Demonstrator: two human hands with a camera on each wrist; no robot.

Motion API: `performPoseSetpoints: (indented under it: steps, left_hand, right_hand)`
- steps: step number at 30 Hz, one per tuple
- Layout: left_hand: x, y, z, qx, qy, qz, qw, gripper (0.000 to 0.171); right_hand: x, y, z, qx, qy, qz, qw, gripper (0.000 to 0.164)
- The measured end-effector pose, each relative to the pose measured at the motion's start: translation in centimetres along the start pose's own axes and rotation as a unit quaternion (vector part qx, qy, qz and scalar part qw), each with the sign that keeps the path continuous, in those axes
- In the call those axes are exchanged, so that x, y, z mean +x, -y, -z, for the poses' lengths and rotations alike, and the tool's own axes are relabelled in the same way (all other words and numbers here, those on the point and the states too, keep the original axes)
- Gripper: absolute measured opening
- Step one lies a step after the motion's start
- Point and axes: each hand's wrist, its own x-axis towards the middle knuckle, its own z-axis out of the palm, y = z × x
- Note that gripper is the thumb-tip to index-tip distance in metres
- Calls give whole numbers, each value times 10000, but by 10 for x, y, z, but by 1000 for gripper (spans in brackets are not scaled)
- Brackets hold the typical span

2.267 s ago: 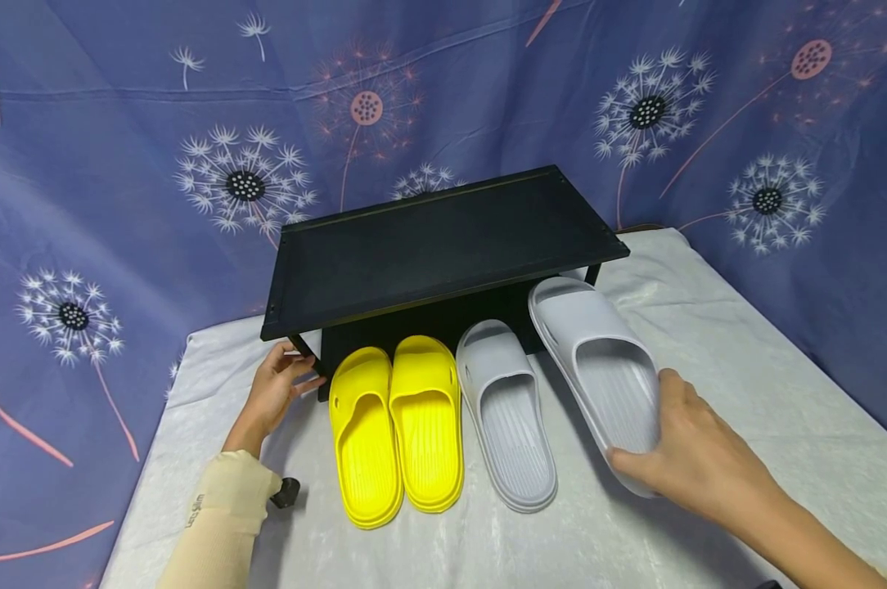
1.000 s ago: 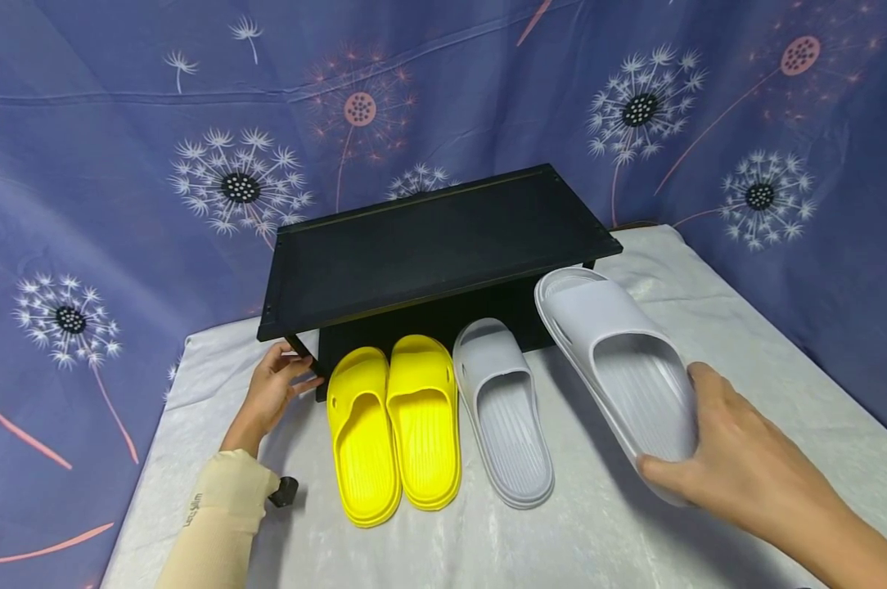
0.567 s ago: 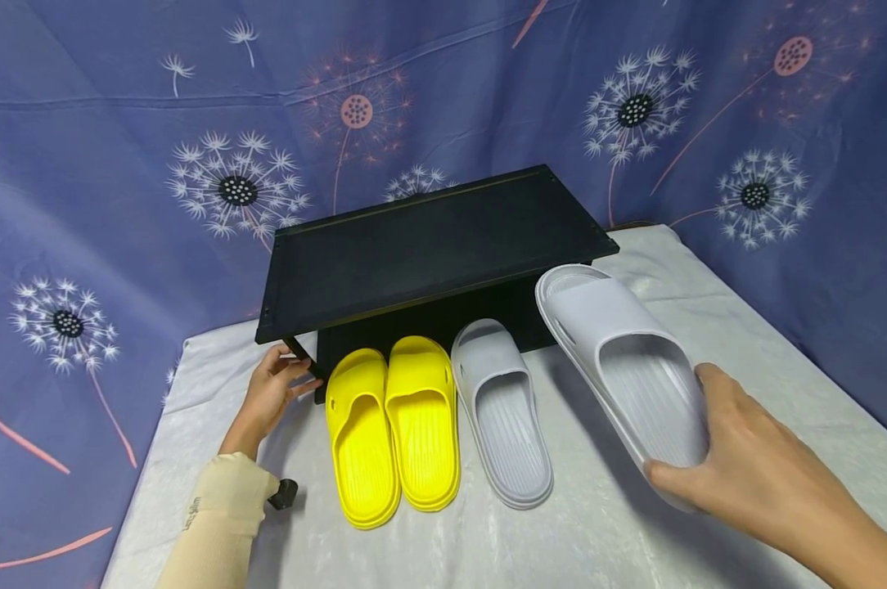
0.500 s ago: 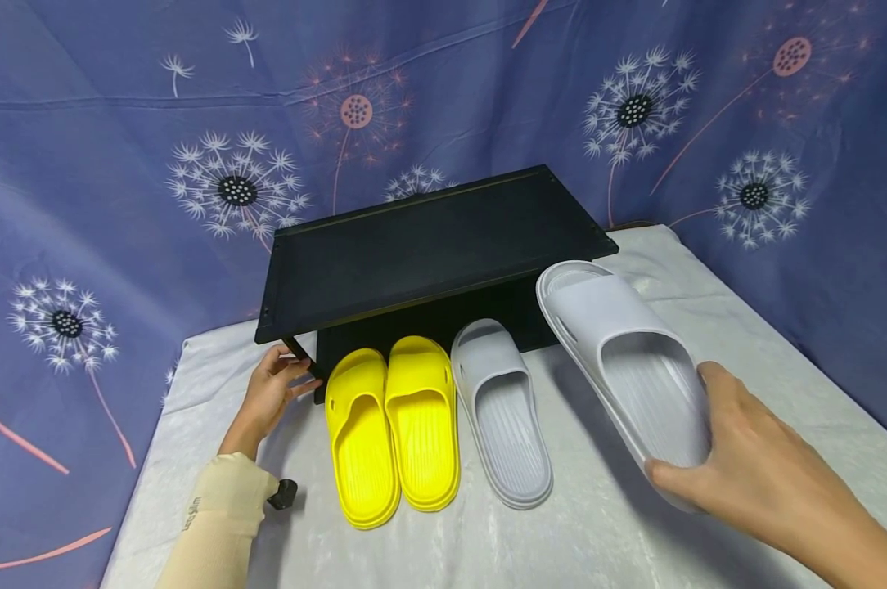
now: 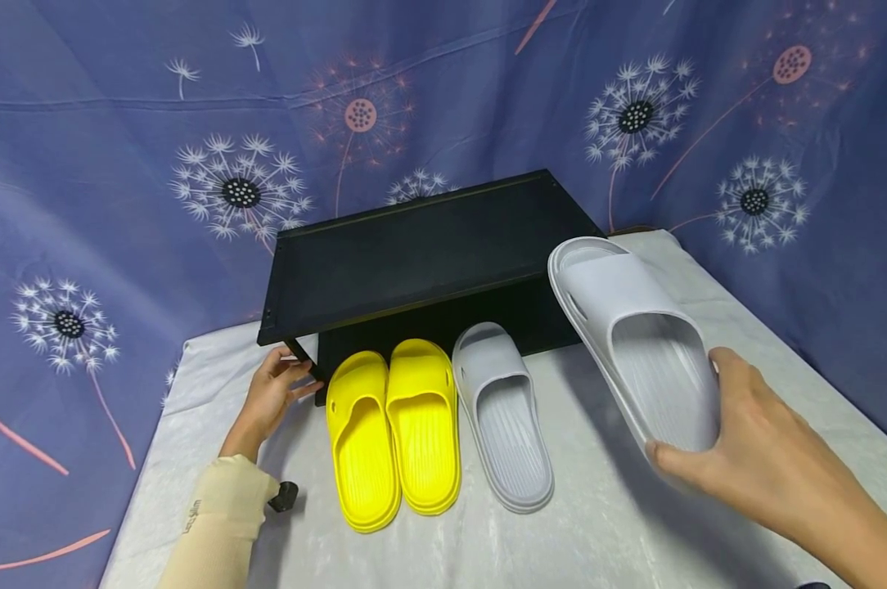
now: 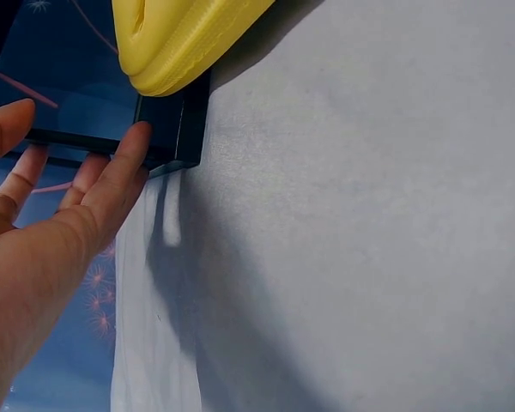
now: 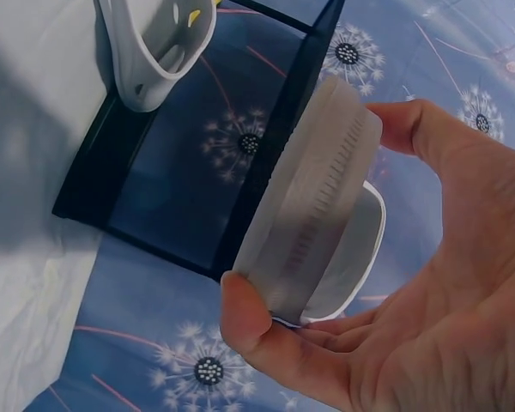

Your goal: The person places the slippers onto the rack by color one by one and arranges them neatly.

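Note:
My right hand (image 5: 767,450) grips the heel of a grey slide slipper (image 5: 598,286), thumb on one edge and fingers on the other. The slipper is raised above the cloth, its toe overlapping the right front corner of the black shoe rack (image 5: 429,254) in the head view. In the right wrist view its heel edge (image 7: 313,197) is between my thumb and fingers. My left hand (image 5: 270,393) touches the rack's left front post, fingers fairly straight. Two yellow slippers (image 5: 366,458) and another grey slipper (image 5: 513,442) point into the rack's lower level.
White cloth (image 5: 598,532) covers the table. A blue curtain (image 5: 443,65) with dandelion prints hangs behind and along both sides. A small black object (image 5: 285,496) shows beside the left wrist.
My right hand has moved the grey slipper up and to the right, away from the rack's lower level. My left hand has stayed at the post; the other slippers are unmoved.

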Motion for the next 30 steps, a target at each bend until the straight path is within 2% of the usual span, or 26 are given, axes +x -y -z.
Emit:
performPoseSetpoints:
  steps: [9,16,23,30]
  left_hand:
    - [-2,-1,-1,-82,-17,9,10000,16]
    - [-2,-1,-1,-180,27,-16,9998,17]
    - [1,-1,1,-115,4,-25,9999,13]
    - [1,-2,1,-54,12,-11,10000,19]
  right_hand:
    - [15,11,5,144,102,33,9998,117]
    - [27,14,7,175,30,110,9998,112]
    - [41,15,9,206,33,79,9997,113]
    - [51,19,11,345,36,92,9994,112]
